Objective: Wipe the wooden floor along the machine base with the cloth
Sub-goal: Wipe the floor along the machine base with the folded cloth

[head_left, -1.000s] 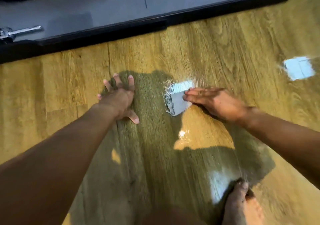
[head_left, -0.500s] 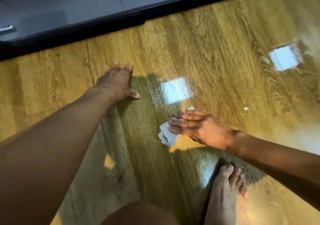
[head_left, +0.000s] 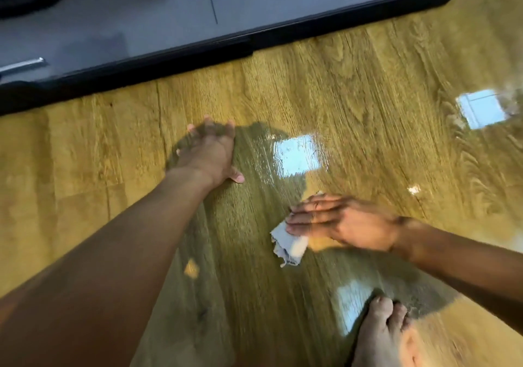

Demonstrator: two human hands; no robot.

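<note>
A small crumpled white cloth [head_left: 288, 245] lies on the glossy wooden floor [head_left: 353, 83], pinned under the fingers of my right hand [head_left: 339, 222], which presses flat on it. Only the cloth's lower left corner shows past the fingers. My left hand [head_left: 209, 154] rests palm-down on the floor to the upper left, fingers spread, holding nothing. The dark machine base [head_left: 198, 52] runs along the top of the view, well beyond both hands. Both hands are motion-blurred.
A bare foot [head_left: 382, 335] stands on the floor at the bottom right, close below my right forearm. A metal rod [head_left: 22, 65] sticks out on the grey machine surface at the far left. Bright window reflections [head_left: 297, 156] shine on the wet-looking boards.
My right hand has dragged the cloth down and toward me, away from the machine base. My left hand stays planted on the floor. The view has shifted a little.
</note>
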